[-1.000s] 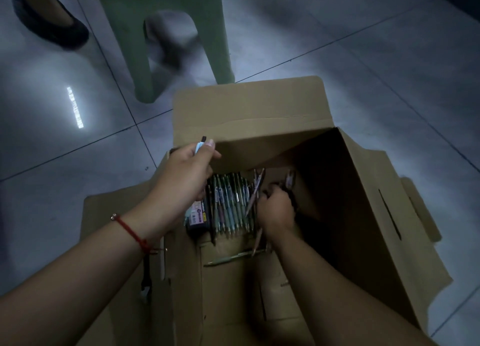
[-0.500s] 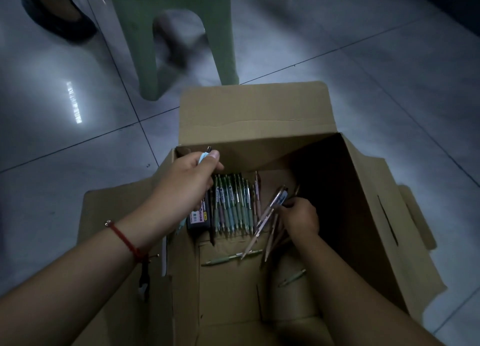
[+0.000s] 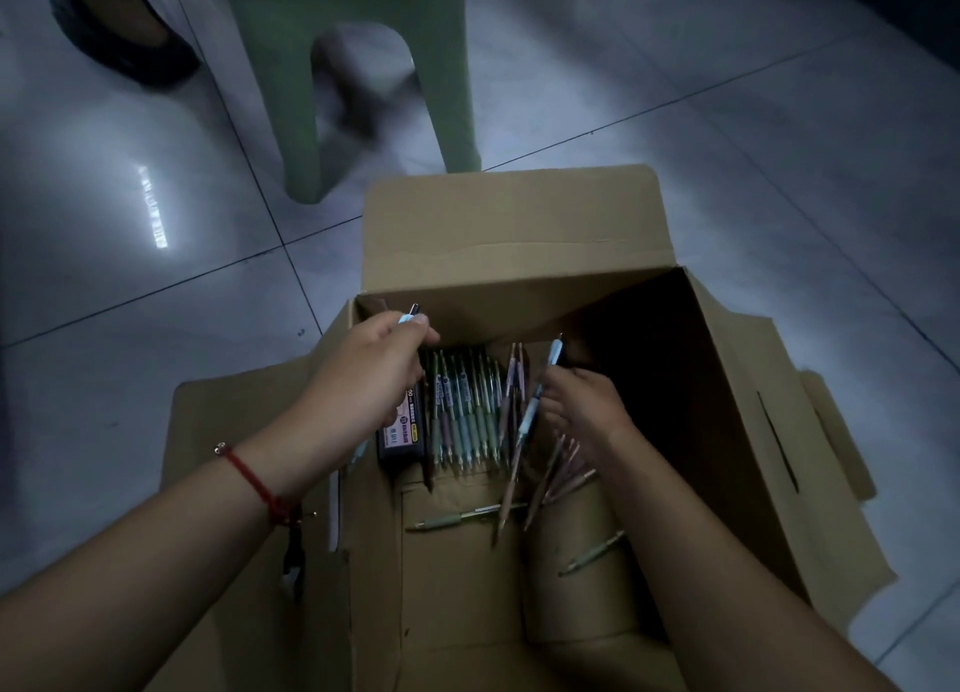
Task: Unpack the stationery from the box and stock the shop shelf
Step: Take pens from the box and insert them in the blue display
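Observation:
An open cardboard box (image 3: pixel 727 431) stands on the floor with its flaps spread. Inside, a row of several pens (image 3: pixel 467 411) lies side by side beside a dark flat pack (image 3: pixel 402 431). My left hand (image 3: pixel 363 379) grips pens over the box's left rim, a pen tip poking out above my fingers. My right hand (image 3: pixel 582 405) is down in the box and holds a light blue pen (image 3: pixel 540 390) upright, with more loose pens (image 3: pixel 561 468) fanned under its palm. Two single pens (image 3: pixel 457 519) lie on the box's floor.
A green plastic stool (image 3: pixel 363 94) stands just beyond the box on the glossy grey tiles. Another person's dark shoe (image 3: pixel 135 42) is at the top left. A white strip (image 3: pixel 333 509) lies on the box's left flap.
My right hand has drawn back towards the pen row and raised a light blue pen upright. The left hand has hardly moved. The camera has shifted a little.

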`<state>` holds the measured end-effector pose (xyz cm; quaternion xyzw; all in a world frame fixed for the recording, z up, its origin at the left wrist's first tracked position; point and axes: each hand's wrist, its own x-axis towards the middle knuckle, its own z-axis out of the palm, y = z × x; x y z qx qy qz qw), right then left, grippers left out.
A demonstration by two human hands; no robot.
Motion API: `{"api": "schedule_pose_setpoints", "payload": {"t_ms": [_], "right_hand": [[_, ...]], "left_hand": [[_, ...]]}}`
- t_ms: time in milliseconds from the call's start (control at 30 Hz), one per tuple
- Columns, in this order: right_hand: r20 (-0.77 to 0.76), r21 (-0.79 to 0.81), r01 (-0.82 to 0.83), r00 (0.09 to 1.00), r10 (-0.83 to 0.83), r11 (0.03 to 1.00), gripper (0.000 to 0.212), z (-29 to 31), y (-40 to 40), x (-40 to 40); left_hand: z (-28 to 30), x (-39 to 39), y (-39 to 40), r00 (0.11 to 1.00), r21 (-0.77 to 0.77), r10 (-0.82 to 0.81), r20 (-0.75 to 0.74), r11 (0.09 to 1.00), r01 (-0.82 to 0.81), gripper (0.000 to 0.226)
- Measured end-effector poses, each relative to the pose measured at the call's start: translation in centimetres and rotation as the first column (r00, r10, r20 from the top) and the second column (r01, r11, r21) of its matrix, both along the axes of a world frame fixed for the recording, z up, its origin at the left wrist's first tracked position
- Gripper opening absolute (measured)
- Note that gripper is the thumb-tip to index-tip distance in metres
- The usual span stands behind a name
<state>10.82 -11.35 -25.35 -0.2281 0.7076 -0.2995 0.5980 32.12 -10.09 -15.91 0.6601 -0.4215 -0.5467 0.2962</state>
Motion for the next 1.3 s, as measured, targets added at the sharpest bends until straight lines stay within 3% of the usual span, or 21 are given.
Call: {"api": "schedule_pose_setpoints", "payload": {"t_ms": [67,133,333,433,500,567,700,867,967,1033,1133,1200,1300], "right_hand": [[0.177,0.005,0.053,0.983,-0.053,0.999,0.013,2.4,0.1,-0.2],[0.234,-0.033,0.054,0.971,-0.044,0.998,0.01,4.6,0.2,-0.4],[0.208,-0.053,0.006,0.978,0.005,0.999,0.014,12.6,1.6,-0.6],[0.133,0.021,-0.007,0.991,0.004,1.0,0.01,20.2,3.4,-1.6],[0.095,0.065,-0.071,0.993,0.064,0.995,0.011,27.3,5.2,-2.7],[0.082,0.083,-0.158,0.985,0.151,0.984,0.016,36.3,7.6,-3.5],[0.034,0.048,-0.423,0.906,0.422,0.905,0.022,56.5,12.5,-5.0],[-0.019,-0.063,-0.583,0.812,0.583,0.81,0.012,76.6,16.3,-5.5],[-0.067,-0.185,-0.616,0.785,0.616,0.766,0.015,84.2,17.7,-3.8],[-0.144,-0.288,-0.661,0.746,0.651,0.693,0.02,87.5,18.2,-2.1],[-0.231,-0.426,-0.688,0.711,0.665,0.588,0.032,90.8,18.4,0.4],[-0.242,-0.477,-0.723,0.654,0.717,0.499,0.036,92.7,18.4,1.9],[-0.228,-0.494,-0.816,0.454,0.861,0.3,0.037,95.1,18.2,3.8]], "left_hand": [[0.3,-0.4,-0.6,1.0,0.017,0.012,0.001,1.0,-0.012,0.019],[0.9,-0.8,-1.1,0.999,-0.007,-0.022,0.044,1.0,0.023,0.019],[6.7,-0.3,0.1,0.908,-0.152,-0.249,0.337,0.937,0.313,0.019],[13.3,-0.3,4.2,0.95,-0.073,-0.155,0.27,0.981,0.181,0.023],[19.2,-0.5,8.4,0.981,0.097,-0.059,0.186,0.994,0.042,0.028],[26.9,-1.2,13.0,0.991,0.193,-0.042,0.125,0.981,0.017,0.029],[46.0,-3.5,19.9,0.995,0.167,-0.02,0.095,0.986,0.004,0.037],[66.3,-3.4,23.5,0.937,-0.012,-0.175,0.303,0.982,0.187,0.033],[74.5,-1.9,24.4,0.816,-0.14,-0.2,0.542,0.936,0.322,0.03],[78.3,-0.2,24.7,0.707,-0.248,-0.125,0.696,0.882,0.4,0.032],[82.4,2.3,26.0,0.637,-0.33,0.024,0.77,0.87,0.367,0.023],[84.4,3.4,28.0,0.636,-0.386,0.157,0.755,0.891,0.238,0.018],[86.3,2.9,32.9,0.616,-0.477,0.4,0.678,0.878,-0.046,0.018]]}}
